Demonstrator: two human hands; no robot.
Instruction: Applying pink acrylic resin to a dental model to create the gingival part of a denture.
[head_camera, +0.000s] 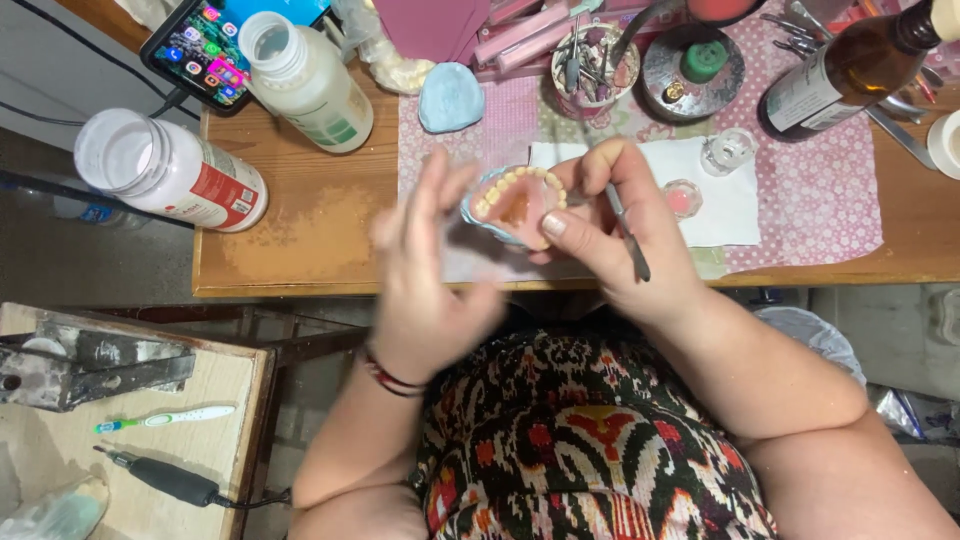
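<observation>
Pink denture (517, 205) with a yellowish tooth arch on a blue base. Right hand (610, 235) at 3 o'clock: fingers grip it plus a thin metal tool (628, 235). Left hand (430, 270) at 9 o'clock, blurred, fingers spread wide.

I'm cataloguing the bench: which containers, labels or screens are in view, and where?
Phone: top left, lit screen with colourful icons.
White jar: left table edge, lying on its side, red-and-white label.
White bottle: beside the phone, open, green-marked label.
Brown bottle: top right, tilted, white label.
</observation>
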